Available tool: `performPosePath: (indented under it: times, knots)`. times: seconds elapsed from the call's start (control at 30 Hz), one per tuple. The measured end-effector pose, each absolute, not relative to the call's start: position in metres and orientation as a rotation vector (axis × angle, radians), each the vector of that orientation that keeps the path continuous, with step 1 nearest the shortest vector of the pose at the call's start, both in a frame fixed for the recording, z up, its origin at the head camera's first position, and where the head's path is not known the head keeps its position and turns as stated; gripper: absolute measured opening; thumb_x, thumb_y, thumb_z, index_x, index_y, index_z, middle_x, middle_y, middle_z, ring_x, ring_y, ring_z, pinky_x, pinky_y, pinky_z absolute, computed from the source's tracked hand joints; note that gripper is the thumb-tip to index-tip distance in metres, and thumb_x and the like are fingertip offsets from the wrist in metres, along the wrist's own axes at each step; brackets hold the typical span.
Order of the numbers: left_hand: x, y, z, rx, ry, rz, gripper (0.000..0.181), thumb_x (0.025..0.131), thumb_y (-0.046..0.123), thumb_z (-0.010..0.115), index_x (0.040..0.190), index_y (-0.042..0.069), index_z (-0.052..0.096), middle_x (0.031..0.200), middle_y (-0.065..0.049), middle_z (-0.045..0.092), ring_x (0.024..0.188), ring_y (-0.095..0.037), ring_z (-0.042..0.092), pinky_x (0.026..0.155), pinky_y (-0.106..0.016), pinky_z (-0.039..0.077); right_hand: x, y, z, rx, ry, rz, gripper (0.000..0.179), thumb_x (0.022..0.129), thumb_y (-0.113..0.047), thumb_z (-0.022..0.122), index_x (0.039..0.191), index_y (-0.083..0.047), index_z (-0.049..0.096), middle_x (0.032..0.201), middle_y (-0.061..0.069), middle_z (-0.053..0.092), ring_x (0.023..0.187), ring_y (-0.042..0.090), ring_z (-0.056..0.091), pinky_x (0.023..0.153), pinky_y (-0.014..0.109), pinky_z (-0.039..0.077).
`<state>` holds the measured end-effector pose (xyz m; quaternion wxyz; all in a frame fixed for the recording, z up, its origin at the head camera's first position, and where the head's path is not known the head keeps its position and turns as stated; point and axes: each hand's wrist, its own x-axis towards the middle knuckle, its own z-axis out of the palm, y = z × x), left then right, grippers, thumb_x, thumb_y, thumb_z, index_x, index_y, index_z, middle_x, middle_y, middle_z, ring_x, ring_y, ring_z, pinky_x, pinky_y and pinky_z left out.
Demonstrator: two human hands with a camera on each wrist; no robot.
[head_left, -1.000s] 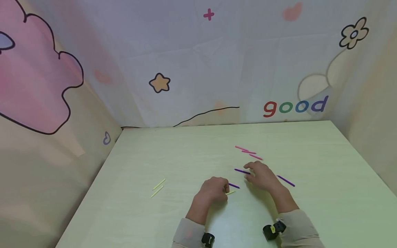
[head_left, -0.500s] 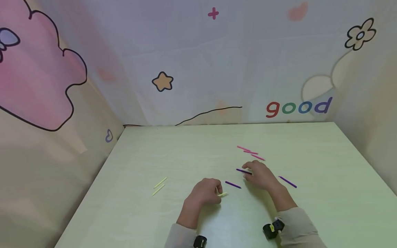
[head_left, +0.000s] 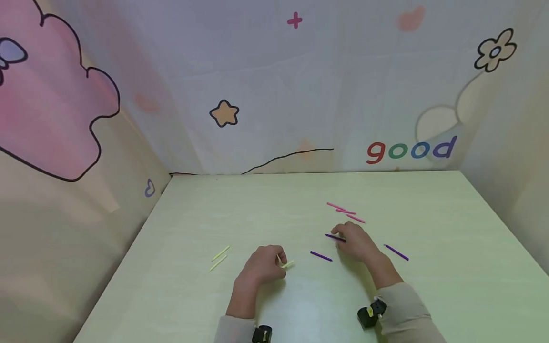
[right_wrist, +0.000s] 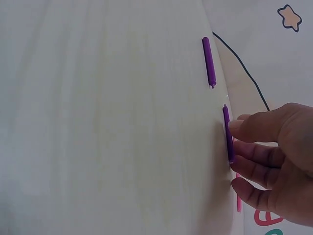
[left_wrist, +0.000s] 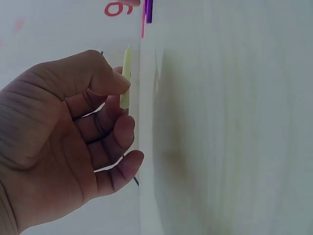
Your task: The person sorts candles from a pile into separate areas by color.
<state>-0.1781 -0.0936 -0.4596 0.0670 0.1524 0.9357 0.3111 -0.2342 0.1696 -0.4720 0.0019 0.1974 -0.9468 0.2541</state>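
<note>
My left hand (head_left: pixel 262 264) pinches a pale yellow candle (left_wrist: pixel 125 78) between thumb and forefinger, its wick end pointing away from the palm; the other fingers curl loosely. In the head view this hand is over the middle of the table, left of a purple candle (head_left: pixel 321 256) lying there. My right hand (head_left: pixel 356 243) pinches another purple candle (right_wrist: pixel 228 134), thumb on one side and fingertips on the other, low over the tabletop. A third purple candle (head_left: pixel 396 252) lies to the right of that wrist. Two yellow candles (head_left: pixel 219 259) lie side by side at the left.
Several pink candles (head_left: pixel 345 211) — three in a loose row — lie beyond my right hand. The pale table (head_left: pixel 193 209) meets a printed cloth backdrop (head_left: pixel 266 71) at its far edge. Side walls of cloth rise at left and right.
My left hand has moved left with the yellow candle, away from the purple candle on the table. The right hand has stayed almost in place at its purple candle.
</note>
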Motion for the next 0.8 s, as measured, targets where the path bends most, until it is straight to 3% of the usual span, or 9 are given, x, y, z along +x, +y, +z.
performPosePath:
  times: [0.23, 0.5, 0.8]
  knots:
    - [-0.178, -0.109, -0.461, 0.403, 2.823, 0.965, 0.020, 0.063, 0.002, 0.063, 0.079, 0.013, 0.061, 0.063, 0.004, 0.049, 0.053, -0.010, 0.045, 0.050, -0.027, 0.037, -0.238, 0.169, -0.476, 0.610, -2.988, 0.762, 0.018, 0.076, 0.006, 0.063, 0.093, 0.001, 0.066, 0.077, 0.007, 0.051, 0.071, 0.022, 0.049, 0.067, 0.038, 0.043]
    - [-0.175, -0.126, -0.462, 0.328, 2.832, 0.997, 0.020, 0.062, 0.001, 0.061, 0.080, 0.011, 0.061, 0.063, 0.003, 0.049, 0.053, -0.011, 0.044, 0.050, -0.028, 0.037, -0.238, 0.168, -0.474, 0.528, -3.056, 0.829, 0.020, 0.077, 0.008, 0.059, 0.094, 0.001, 0.065, 0.082, 0.009, 0.053, 0.076, 0.025, 0.052, 0.073, 0.041, 0.045]
    - [-0.175, -0.143, -0.462, 0.229, 2.840, 1.017, 0.019, 0.064, 0.000, 0.063, 0.081, 0.009, 0.062, 0.064, 0.001, 0.049, 0.054, -0.012, 0.044, 0.051, -0.028, 0.038, -0.240, 0.170, -0.474, 0.543, -3.078, 0.897, 0.022, 0.073, 0.010, 0.058, 0.091, 0.000, 0.065, 0.080, 0.009, 0.055, 0.076, 0.024, 0.052, 0.070, 0.039, 0.045]
